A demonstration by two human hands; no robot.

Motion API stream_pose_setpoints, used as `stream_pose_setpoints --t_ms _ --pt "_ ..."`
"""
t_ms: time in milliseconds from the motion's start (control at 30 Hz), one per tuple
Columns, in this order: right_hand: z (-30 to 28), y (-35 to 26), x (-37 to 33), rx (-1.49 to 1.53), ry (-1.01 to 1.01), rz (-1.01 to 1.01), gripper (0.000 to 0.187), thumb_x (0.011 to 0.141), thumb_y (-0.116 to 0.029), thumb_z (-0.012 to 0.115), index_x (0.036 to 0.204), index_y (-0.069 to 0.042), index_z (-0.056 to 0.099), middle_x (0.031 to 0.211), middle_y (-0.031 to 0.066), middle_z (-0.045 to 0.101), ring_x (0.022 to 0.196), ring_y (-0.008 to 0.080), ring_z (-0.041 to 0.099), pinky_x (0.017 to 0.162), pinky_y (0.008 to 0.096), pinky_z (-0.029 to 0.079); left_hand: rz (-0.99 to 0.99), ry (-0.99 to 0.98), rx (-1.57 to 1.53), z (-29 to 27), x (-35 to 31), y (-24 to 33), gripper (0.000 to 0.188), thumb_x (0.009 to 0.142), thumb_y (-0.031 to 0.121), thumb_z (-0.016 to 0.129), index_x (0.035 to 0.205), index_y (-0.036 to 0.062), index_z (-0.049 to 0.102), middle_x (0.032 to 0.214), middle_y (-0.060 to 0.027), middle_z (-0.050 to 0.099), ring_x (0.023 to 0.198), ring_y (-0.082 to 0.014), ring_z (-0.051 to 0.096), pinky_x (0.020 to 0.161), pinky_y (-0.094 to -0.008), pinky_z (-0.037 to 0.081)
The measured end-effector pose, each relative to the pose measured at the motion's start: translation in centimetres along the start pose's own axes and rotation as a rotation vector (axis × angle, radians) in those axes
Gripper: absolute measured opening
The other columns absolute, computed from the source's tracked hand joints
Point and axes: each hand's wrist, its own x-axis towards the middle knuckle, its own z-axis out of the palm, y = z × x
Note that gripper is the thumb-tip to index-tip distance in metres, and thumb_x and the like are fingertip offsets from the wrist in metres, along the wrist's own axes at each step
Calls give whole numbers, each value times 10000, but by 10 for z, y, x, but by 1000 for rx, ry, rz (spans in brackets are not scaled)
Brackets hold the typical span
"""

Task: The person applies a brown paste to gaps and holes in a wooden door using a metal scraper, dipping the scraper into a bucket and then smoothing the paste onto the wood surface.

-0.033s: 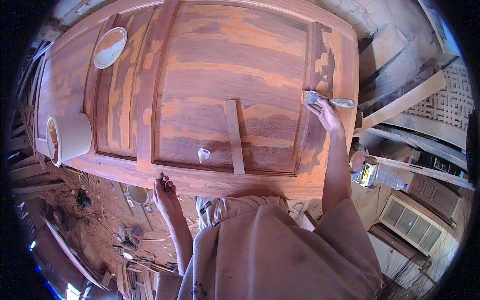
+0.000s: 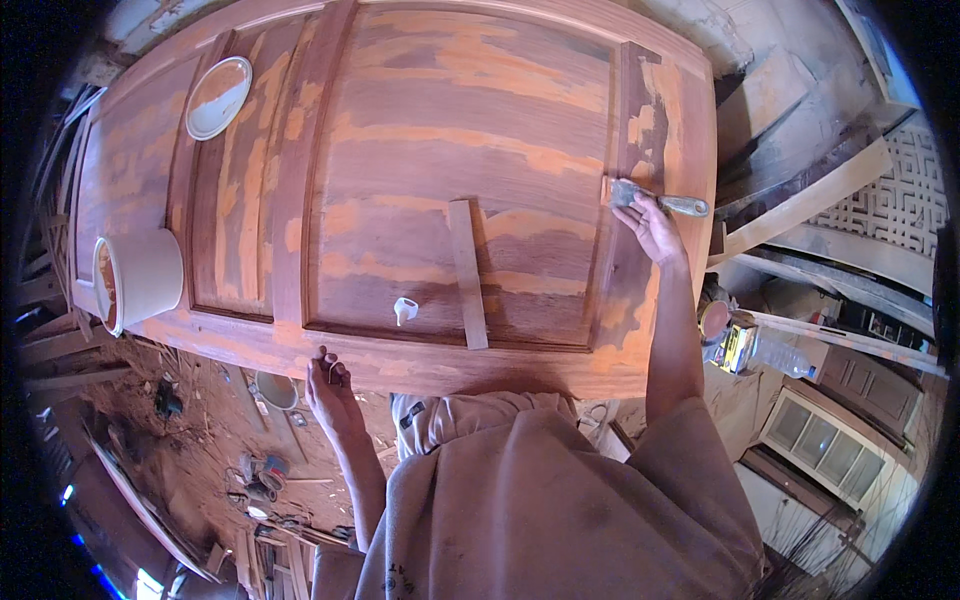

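A wooden panel door [image 2: 400, 180] lies flat before me, streaked with orange filler. My right hand [image 2: 655, 232] pinches a putty knife [image 2: 686, 206] near its blade, with the handle pointing right. The blade meets the moulding at the right side of the large panel, where a bit of orange filler shows at its edge. At the door's near edge is my left hand [image 2: 335, 390], its fingers loosely curled and a little apart, with nothing visible in them. A thin wood strip [image 2: 468, 275] and a small white plastic piece [image 2: 404, 311] lie on the large panel.
A white bucket [image 2: 150, 278] lies on its side at the door's left, orange filler at its mouth. Its filler-smeared lid [image 2: 219, 98] rests farther back. Boards [image 2: 800, 205] lean at the right, near a plastic bottle [image 2: 785, 358]. Wood scraps and tools litter the dusty floor [image 2: 210, 430].
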Motion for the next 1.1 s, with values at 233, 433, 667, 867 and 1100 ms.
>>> stream_pose_setpoints --t_ms 233,433,667,867,1100 --pt "14 -11 -7 -109 51 -117 316 1002 -131 536 1259 51 556 1218 164 636 1123 269 638 1012 451 542 45 -19 -26 -7 -1 1 273 1034 211 524 1150 -19 616 938 -54 636 769 -107 559 697 -228 483" --pt "31 0 24 -553 205 -216 324 1002 -187 541 1223 50 540 1137 158 626 1062 219 648 863 365 605 59 -48 -34 -16 -7 0 274 1034 205 521 1154 -22 617 942 -57 636 772 -110 560 705 -234 492" --pt "28 18 44 -1362 305 -436 212 990 -156 558 1070 34 607 981 94 655 899 169 673 762 321 593 46 1 -43 -33 -15 -7 271 1036 202 511 1159 -14 619 952 -55 624 789 -111 565 706 -227 498" --pt "77 9 23 -984 324 -241 260 1021 -157 519 1162 56 569 1108 121 623 1009 198 653 886 352 592 70 10 -58 -30 -23 -3 270 1033 216 518 1151 -4 622 949 -47 620 784 -106 558 711 -224 494" --pt "38 1 -7 -69 75 -126 342 988 -189 564 1216 66 566 1127 147 625 1110 252 625 1060 462 508 83 -3 -62 -36 -25 -1 276 1030 226 523 1148 -4 620 935 -39 614 779 -106 556 702 -222 481"
